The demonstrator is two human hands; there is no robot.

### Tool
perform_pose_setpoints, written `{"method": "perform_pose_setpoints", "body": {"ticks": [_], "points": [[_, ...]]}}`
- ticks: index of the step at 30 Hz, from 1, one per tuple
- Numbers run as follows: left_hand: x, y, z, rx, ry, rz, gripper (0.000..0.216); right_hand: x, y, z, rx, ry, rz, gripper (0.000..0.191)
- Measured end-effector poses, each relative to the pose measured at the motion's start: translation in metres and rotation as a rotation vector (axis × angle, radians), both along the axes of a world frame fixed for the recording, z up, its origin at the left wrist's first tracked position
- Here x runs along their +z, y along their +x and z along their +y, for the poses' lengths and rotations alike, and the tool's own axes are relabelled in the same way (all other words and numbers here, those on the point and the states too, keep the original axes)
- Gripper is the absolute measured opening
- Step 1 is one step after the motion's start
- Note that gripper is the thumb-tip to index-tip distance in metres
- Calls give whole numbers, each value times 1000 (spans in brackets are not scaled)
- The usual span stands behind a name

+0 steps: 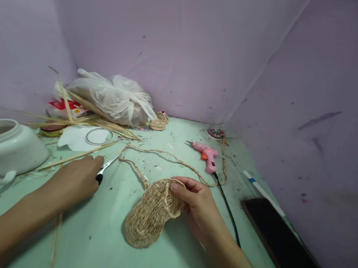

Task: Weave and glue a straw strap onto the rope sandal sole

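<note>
Curled around the black handle of a pair of scissors (106,168) is my left hand (83,176), low over the tabletop, left of centre. The silver blades point away to the upper right, toward a braided straw cord (169,154). My right hand (201,205) pinches the upper end of a small woven straw slipper (146,222), thumb on top and fingers behind. The slipper has a coiled sole and a strap across its upper part. From its upper left side the cord runs off over the table.
A pink glue gun (207,153) lies beyond my right hand, its black cable running toward me. A dark phone-like slab (282,248) sits at the right. To the left are a white pot (31,152), loose straw strips (101,124) and a tied plastic bag (111,96). Walls enclose the back.
</note>
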State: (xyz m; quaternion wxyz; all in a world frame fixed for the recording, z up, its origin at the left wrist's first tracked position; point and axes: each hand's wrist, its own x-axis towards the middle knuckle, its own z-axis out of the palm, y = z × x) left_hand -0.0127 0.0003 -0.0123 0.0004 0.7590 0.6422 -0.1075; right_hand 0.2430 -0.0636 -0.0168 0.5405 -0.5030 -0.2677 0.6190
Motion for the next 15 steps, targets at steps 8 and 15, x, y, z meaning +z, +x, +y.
{"method": "perform_pose_setpoints", "body": {"ticks": [8,15], "points": [[13,-3,-6,31,-76,-46,23,-3,0,1,12,0,5,32],[21,5,-11,52,-41,22,25,-5,-1,0,13,9,0,30]]}}
